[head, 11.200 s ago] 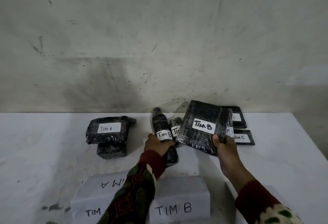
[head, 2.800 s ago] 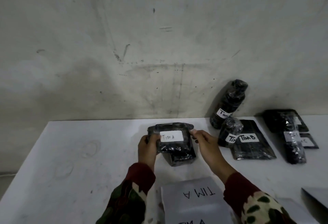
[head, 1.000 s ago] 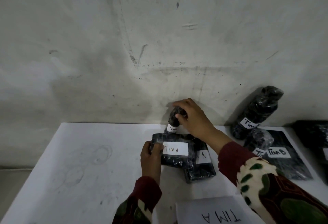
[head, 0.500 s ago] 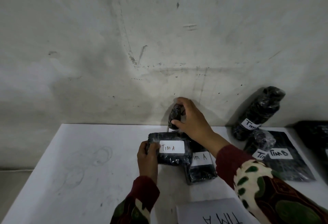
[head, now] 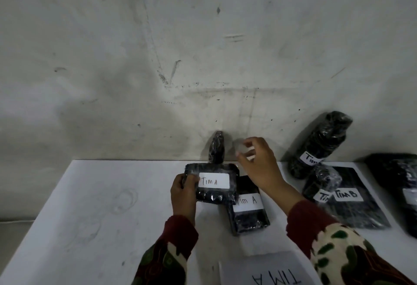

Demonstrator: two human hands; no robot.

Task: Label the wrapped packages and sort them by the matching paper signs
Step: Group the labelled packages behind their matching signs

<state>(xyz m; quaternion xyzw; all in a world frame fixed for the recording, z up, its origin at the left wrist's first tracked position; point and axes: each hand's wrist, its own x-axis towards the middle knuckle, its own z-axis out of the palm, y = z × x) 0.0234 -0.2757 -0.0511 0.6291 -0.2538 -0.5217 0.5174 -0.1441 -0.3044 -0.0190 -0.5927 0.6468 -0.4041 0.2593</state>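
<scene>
Small upright package (head: 216, 147) stands against the wall at the tabletop's (head: 117, 205) back edge, now on its own. Right hand (head: 259, 162), which gripped its top half a second ago, has let go and hovers just beside it, fingers loosely curled, holding nothing. Left hand (head: 184, 191) still grips the "TIM A" package (head: 212, 183), overlapping a second "TIM A" package (head: 247, 210). "TIM B" packages (head: 347, 196) lie to the right; paper sign (head: 268, 271) nearest the camera.
</scene>
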